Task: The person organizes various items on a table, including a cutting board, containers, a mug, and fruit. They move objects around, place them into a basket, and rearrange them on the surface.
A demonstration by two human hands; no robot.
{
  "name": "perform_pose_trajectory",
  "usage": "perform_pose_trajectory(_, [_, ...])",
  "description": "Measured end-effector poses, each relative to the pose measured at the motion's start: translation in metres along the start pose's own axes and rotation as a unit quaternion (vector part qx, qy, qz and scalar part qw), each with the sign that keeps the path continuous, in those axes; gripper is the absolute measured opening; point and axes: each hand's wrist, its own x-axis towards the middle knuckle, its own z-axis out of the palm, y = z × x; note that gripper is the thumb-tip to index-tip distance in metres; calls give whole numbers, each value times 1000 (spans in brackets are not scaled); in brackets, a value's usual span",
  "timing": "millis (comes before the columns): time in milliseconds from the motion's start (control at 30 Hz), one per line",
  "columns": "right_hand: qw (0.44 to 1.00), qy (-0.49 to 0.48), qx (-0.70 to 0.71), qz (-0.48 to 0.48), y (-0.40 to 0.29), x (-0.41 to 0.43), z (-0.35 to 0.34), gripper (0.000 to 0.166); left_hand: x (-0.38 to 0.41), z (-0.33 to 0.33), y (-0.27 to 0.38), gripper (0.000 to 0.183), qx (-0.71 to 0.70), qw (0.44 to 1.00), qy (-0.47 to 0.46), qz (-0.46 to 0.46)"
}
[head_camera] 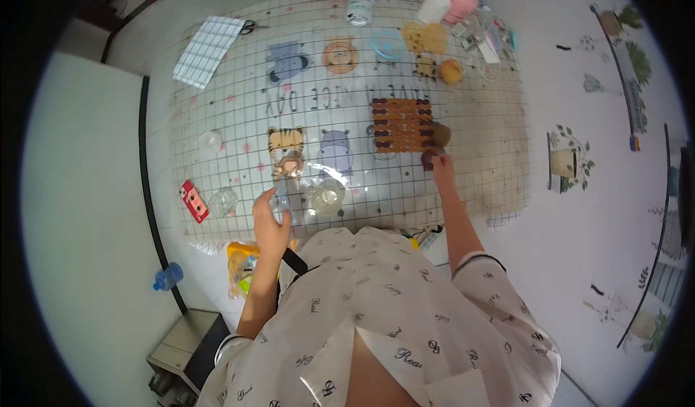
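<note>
My left hand (271, 225) is over the table's near edge, thumb and fingers apart, with nothing seen in it. Just beyond its thumb is a see-through bluish object (282, 199), too faint to name. A clear glass bowl (327, 196) stands to its right. My right hand (443, 166) has its fingertips drawn together at the near right corner of a brown slatted trivet (402, 125). Those fingertips meet a small dark-red round object (428, 160); whether they grip it is unclear. Against the trivet's right side sits a brown, kiwi-like round object (441, 135).
A checked cloth (209, 51) and scissors (248, 27) lie far left. A red-cased phone (194, 201) is beside a glass dish (223, 202). An orange-yellow fruit (451, 71), blue ring-shaped lid (389, 44), clear bottle (360, 8) and white roll (434, 7) are farther back.
</note>
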Motion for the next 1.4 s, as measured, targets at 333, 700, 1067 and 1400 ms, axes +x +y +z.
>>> perform_pose_trajectory(333, [868, -320, 380, -18, -210, -200, 32, 15, -27, -23, 13, 51, -314, 943, -106, -36])
perform_pose_trajectory(700, [784, -585, 121, -168, -264, -321, 136, 31, -116, -77, -75, 26, -650, 734, -99, -166])
perform_pose_trajectory(1067, [833, -533, 3, -148, -277, -375, 180, 31, -290, -28, -262, 37, -247, 816, 222, -472])
perform_pose_trajectory(1400, [871, -478, -75, -88, -263, -387, 172, 24, -399, 17, -390, 46, -22, 687, 159, -709])
